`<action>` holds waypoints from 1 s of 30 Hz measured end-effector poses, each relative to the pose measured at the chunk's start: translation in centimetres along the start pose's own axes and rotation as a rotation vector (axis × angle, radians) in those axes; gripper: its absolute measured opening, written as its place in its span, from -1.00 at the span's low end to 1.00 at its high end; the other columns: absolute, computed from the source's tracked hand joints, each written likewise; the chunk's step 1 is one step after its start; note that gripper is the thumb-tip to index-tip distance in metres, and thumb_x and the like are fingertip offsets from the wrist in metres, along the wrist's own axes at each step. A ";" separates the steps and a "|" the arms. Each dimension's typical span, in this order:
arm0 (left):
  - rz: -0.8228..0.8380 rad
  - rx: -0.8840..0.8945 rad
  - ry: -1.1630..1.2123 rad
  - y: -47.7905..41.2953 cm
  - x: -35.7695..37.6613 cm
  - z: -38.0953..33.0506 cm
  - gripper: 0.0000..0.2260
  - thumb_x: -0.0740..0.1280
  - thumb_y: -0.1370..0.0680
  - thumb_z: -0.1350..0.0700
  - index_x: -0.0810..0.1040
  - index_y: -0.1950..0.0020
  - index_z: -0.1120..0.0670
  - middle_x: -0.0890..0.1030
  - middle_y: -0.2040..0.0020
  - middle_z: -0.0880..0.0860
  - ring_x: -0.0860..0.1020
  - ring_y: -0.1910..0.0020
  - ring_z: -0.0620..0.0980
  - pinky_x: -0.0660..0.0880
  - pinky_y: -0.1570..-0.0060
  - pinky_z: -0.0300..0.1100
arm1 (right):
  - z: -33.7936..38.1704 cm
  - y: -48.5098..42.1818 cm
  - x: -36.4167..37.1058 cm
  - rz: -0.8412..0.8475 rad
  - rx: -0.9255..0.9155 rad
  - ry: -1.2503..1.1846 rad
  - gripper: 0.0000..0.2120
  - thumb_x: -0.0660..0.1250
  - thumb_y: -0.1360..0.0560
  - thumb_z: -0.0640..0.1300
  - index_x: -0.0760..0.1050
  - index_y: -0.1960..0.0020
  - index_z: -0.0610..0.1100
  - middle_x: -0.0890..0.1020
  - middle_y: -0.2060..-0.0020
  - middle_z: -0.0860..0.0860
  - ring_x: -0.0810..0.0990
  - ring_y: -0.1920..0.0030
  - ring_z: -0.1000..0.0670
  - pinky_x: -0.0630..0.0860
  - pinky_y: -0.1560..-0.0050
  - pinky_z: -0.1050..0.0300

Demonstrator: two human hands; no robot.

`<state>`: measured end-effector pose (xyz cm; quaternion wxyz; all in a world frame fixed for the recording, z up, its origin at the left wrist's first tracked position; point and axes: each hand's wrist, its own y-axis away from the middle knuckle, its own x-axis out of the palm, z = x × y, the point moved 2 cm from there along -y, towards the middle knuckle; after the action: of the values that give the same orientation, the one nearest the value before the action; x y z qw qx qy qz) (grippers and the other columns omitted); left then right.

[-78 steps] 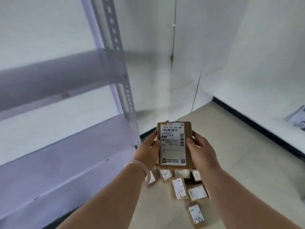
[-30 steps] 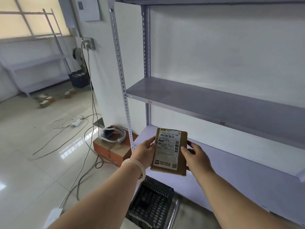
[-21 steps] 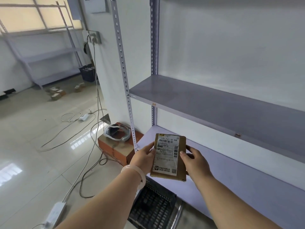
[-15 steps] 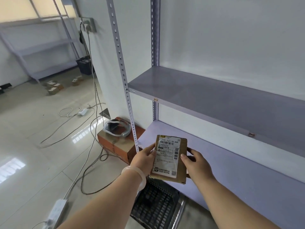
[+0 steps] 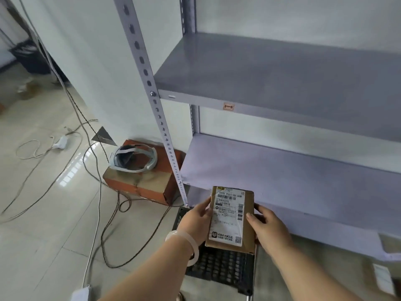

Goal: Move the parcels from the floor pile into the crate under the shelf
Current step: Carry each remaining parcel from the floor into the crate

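Note:
A flat brown cardboard parcel (image 5: 232,218) with a white shipping label is held upright between both hands. My left hand (image 5: 194,220) grips its left edge, and a pale bangle circles that wrist. Its right edge sits in the grip of my right hand (image 5: 268,228). Directly below the parcel, a black perforated plastic crate (image 5: 219,267) stands on the floor beneath the lowest shelf (image 5: 282,181) of a grey metal rack. The parcel and my hands hide part of the crate's inside.
A perforated rack upright (image 5: 160,118) rises just left of my hands. A reddish-brown box (image 5: 138,185) with a white headset (image 5: 132,158) on it stands on the floor at left. Cables (image 5: 95,192) trail across the glossy tiles. A second shelf (image 5: 282,83) sits higher up.
My view has turned from the floor pile to the rack and tilted down. Both hands have carried the parcel lower, over the black crate, which now shows more fully.

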<state>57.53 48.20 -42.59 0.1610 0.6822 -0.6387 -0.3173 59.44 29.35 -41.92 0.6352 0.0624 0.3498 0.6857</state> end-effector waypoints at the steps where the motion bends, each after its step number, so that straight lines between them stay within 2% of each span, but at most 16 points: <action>1: 0.022 -0.014 -0.006 -0.7 -0.3 1.0 -0.67 0.14 -0.64 0.04 0.36 -0.36 -0.28 0.63 0.10 -0.17 0.65 0.11 -0.06 0.63 0.11 -0.09 | -0.6 -0.3 1.0 -0.014 0.028 -0.007 -0.63 0.30 -0.55 -0.03 0.41 -0.34 0.03 0.61 -0.03 0.07 0.65 0.03 -0.02 0.64 0.04 -0.08; 4: 0.087 -0.069 -0.029 -2.7 -0.2 4.2 -0.61 0.09 -0.63 0.11 0.34 -0.36 -0.31 0.65 0.10 -0.13 0.64 0.04 0.11 0.59 0.02 0.07 | -3.4 -1.3 3.1 -0.063 0.099 0.009 -0.58 0.35 -0.51 -0.01 0.42 -0.35 0.01 0.60 -0.14 0.00 0.62 -0.06 -0.07 0.59 -0.07 -0.15; 7: 0.161 -0.140 -0.013 -4.2 0.8 8.3 -0.57 0.09 -0.59 0.12 0.36 -0.33 -0.35 0.68 0.12 -0.09 0.63 0.10 0.15 0.56 0.02 0.13 | -6.7 -1.9 4.7 -0.080 0.179 0.052 -0.52 0.38 -0.48 0.00 0.40 -0.37 0.02 0.61 -0.14 -0.02 0.62 -0.03 -0.07 0.59 -0.06 -0.10; 10: 0.200 -0.194 0.026 -5.4 1.5 12.5 -0.51 0.12 -0.53 0.14 0.35 -0.34 -0.37 0.70 0.12 -0.13 0.65 0.06 0.17 0.59 0.05 0.09 | -9.4 -2.4 6.1 -0.079 0.219 0.098 -0.52 0.37 -0.50 -0.05 0.39 -0.40 -0.05 0.60 -0.09 -0.03 0.59 0.00 -0.04 0.54 -0.06 0.05; 12: 0.208 -0.221 0.043 -6.5 1.6 14.9 -0.49 0.11 -0.51 0.13 0.34 -0.33 -0.38 0.70 0.10 -0.15 0.65 0.07 0.18 0.58 0.04 0.08 | -11.2 -3.1 7.5 -0.045 0.238 0.106 -0.50 0.37 -0.50 -0.05 0.37 -0.41 -0.05 0.60 -0.06 0.01 0.59 -0.01 -0.02 0.53 -0.09 0.05; 16: 0.136 -0.265 0.068 -9.6 0.8 19.4 -0.52 0.12 -0.55 0.15 0.39 -0.12 -0.51 0.69 0.10 -0.15 0.64 0.08 0.16 0.57 -0.01 0.11 | -14.4 -6.0 11.3 0.034 0.243 0.145 -0.44 0.38 -0.48 -0.02 0.26 -0.42 -0.02 0.53 -0.29 -0.03 0.56 -0.16 -0.02 0.46 -0.12 0.12; 19: 0.059 -0.318 0.047 -13.1 -0.1 23.5 -0.53 0.12 -0.59 0.18 0.38 -0.10 -0.47 0.68 0.09 -0.22 0.64 0.12 0.07 0.59 0.02 -0.01 | -17.0 -9.4 14.9 0.102 0.236 0.178 -0.48 0.37 -0.50 -0.06 0.26 -0.40 -0.05 0.49 -0.33 -0.06 0.50 -0.23 -0.01 0.37 -0.15 0.20; 21: -0.002 -0.308 0.008 -15.9 -0.8 26.0 -0.52 0.11 -0.60 0.19 0.37 -0.13 -0.48 0.66 0.08 -0.19 0.60 0.19 -0.04 0.57 0.20 -0.18 | -19.0 -12.0 17.8 0.175 0.222 0.220 -0.45 0.33 -0.53 -0.10 0.20 -0.45 0.00 0.43 -0.37 -0.05 0.44 -0.32 -0.03 0.33 -0.17 0.20; 23: -0.057 -0.302 -0.022 -18.9 -1.3 28.6 -0.58 0.14 -0.60 0.20 0.41 -0.23 -0.34 0.59 -0.03 -0.11 0.59 0.16 -0.10 0.52 0.31 -0.32 | -21.2 -14.5 20.6 0.228 0.225 0.235 -0.41 0.32 -0.54 -0.10 0.14 -0.48 0.07 0.34 -0.43 -0.03 0.39 -0.37 -0.03 0.32 -0.29 0.15; 25: -0.121 -0.307 -0.068 -22.0 -1.6 31.2 -0.64 0.17 -0.60 0.17 0.41 -0.30 -0.23 0.49 -0.11 -0.04 0.59 0.12 -0.09 0.53 0.29 -0.32 | -23.9 -17.3 23.4 0.252 0.235 0.219 -0.37 0.31 -0.54 -0.12 0.11 -0.50 0.11 0.28 -0.46 -0.04 0.36 -0.40 -0.03 0.30 -0.38 0.09; 30: -0.161 -0.314 -0.169 -29.5 -1.6 37.1 -0.55 0.11 -0.59 0.15 0.30 -0.42 -0.24 0.55 -0.11 -0.04 0.62 0.17 -0.09 0.51 0.35 -0.30 | -30.7 -24.3 29.8 0.248 0.322 0.026 -0.41 0.24 -0.56 -0.23 0.17 -0.48 0.19 0.32 -0.44 -0.07 0.43 -0.33 -0.05 0.44 -0.32 -0.04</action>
<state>56.59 60.51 -88.37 0.1853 0.6684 -0.5362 -0.4810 57.74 43.13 -89.11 0.5231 0.1971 0.4526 0.6947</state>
